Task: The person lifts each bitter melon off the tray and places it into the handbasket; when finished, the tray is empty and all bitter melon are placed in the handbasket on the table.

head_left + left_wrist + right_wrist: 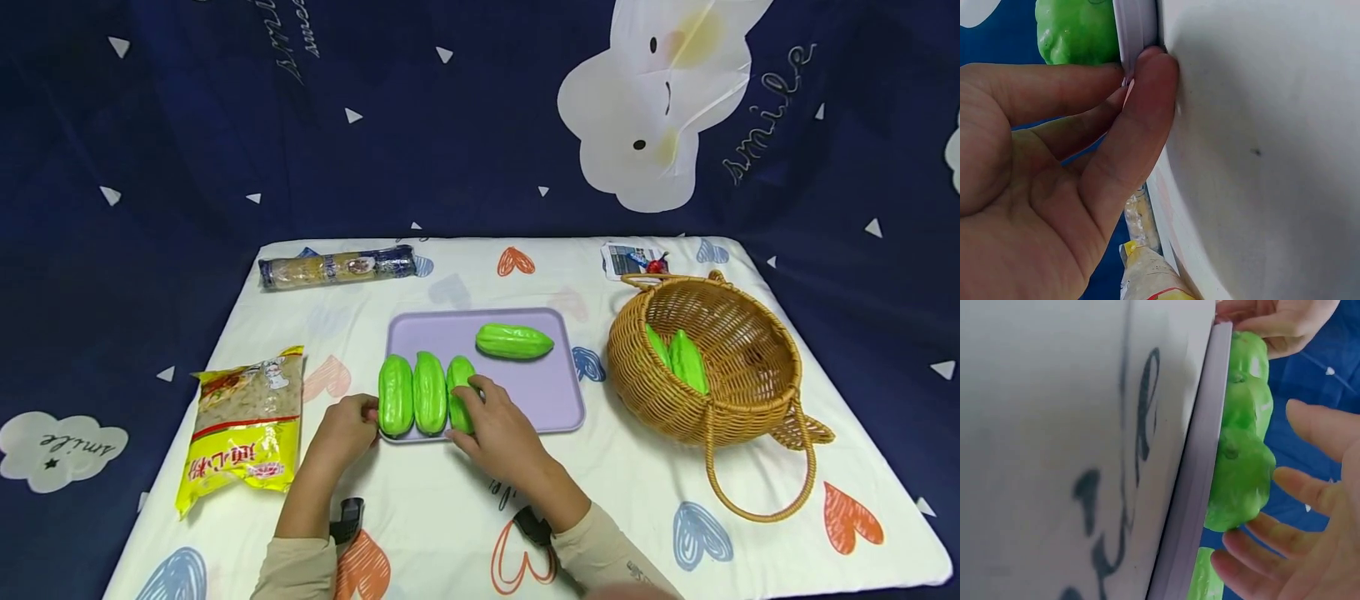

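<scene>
A lilac tray (540, 400) carries several green bitter melons; three stand side by side at its left, and one melon (513, 342) lies crosswise at the back. At the near left corner my left hand (345, 433) pinches the tray rim (1137, 31) between thumb and fingers, beside the leftmost melon (395, 396). My right hand (498, 429) is spread over the third melon (460, 392), partly covering it. In the right wrist view, fingertips touch or nearly touch that melon (1241, 481), while the thumb stands away from it.
To the right stands a wicker basket (667, 408) with green melons (687, 362) inside and its handle hanging forward. A yellow pasta bag (243, 425) lies at the left, and a long noodle packet (337, 267) at the back left. Small packets (633, 260) lie behind the basket.
</scene>
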Available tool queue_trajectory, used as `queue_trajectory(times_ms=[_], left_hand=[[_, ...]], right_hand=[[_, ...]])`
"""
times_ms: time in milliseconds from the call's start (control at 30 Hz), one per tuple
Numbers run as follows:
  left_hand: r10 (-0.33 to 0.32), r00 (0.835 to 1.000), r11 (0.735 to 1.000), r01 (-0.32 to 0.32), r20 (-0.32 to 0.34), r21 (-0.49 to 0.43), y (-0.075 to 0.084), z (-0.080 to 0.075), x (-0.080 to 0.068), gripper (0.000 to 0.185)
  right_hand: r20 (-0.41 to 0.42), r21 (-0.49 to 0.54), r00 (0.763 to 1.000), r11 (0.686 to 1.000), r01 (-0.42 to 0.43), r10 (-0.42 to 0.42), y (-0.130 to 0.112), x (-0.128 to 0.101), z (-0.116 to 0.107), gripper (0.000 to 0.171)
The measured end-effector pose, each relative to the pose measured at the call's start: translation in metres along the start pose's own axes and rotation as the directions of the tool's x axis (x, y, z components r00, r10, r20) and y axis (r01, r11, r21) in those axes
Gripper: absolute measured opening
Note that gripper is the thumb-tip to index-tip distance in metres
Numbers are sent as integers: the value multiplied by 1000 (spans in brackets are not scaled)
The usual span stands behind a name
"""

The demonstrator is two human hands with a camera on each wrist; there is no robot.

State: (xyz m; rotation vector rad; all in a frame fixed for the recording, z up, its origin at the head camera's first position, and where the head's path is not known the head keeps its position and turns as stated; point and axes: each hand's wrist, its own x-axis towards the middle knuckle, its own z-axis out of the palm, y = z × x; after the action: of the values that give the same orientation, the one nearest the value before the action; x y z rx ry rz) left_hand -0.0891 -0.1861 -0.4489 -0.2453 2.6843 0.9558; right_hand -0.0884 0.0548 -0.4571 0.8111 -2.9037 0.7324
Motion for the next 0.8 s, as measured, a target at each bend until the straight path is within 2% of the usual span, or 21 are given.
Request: queue_trajectory(times_ms=[267,500,633,800], left_hand=[[-3,1000,1000,3,11,-9,1,-1,0,35],[-1,1000,1000,1,2,-1,1,0,1,36],[-4,1000,1000,4,12,-8,1,0,0,36],[-2,1000,1000,2,14,-5,1,-1,1,36]], right_hand=[[-2,36,998,998,-59,59,4,0,-2,49],[-14,49,999,998,-42,43,9,0,-6,47],[-55,73,998,997,-32,36,10,-2,-13,45],[-154,121,987,992,-29,47,11,-3,-38,43]])
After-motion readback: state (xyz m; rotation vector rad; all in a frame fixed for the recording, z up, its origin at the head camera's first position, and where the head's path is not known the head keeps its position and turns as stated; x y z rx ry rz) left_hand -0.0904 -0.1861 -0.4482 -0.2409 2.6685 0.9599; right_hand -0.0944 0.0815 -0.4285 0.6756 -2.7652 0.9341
